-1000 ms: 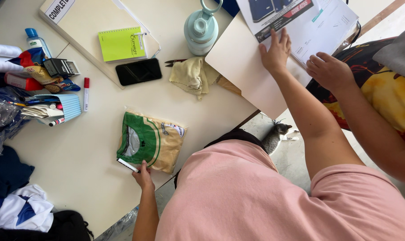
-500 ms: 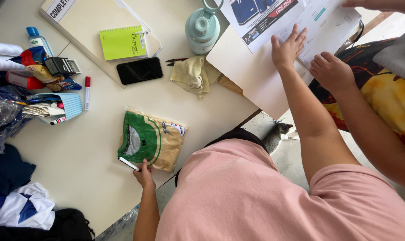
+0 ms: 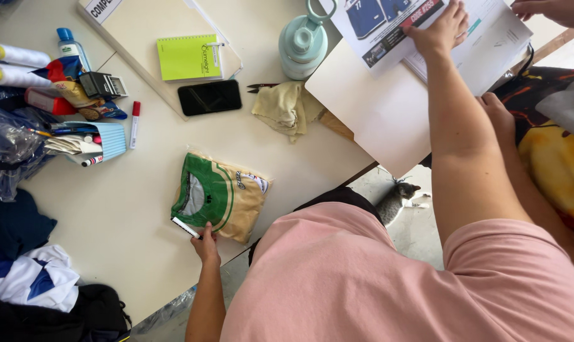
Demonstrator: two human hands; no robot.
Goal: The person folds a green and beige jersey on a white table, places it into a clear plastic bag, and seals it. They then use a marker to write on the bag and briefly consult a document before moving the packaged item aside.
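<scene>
Left hand (image 3: 206,244): at the near edge of the bagged shirt (image 3: 220,195), fingertips touching the bag's corner beside a white strip (image 3: 186,227). I cannot tell whether the fingers pinch the plastic or only rest on it.

Bagged shirt: green and tan, folded flat in clear plastic, lying on the white table (image 3: 110,221) near its front edge, well apart from the other items.

Right hand (image 3: 440,30): arm stretched far forward, palm down, fingers spread flat on a printed sheet (image 3: 388,25) showing blue jerseys. The sheet lies on a white board (image 3: 375,107).

Also present: 2 other hands, 1 (image 3: 497,113) just beside my forearm and 1 (image 3: 553,9) at the sheet's far corner. Pale blue bottle (image 3: 303,44) just left of the sheet; yellow cloth (image 3: 287,107), black phone (image 3: 210,97) and green notebook (image 3: 189,57) further left. A cat (image 3: 398,199) is on the floor below.
</scene>
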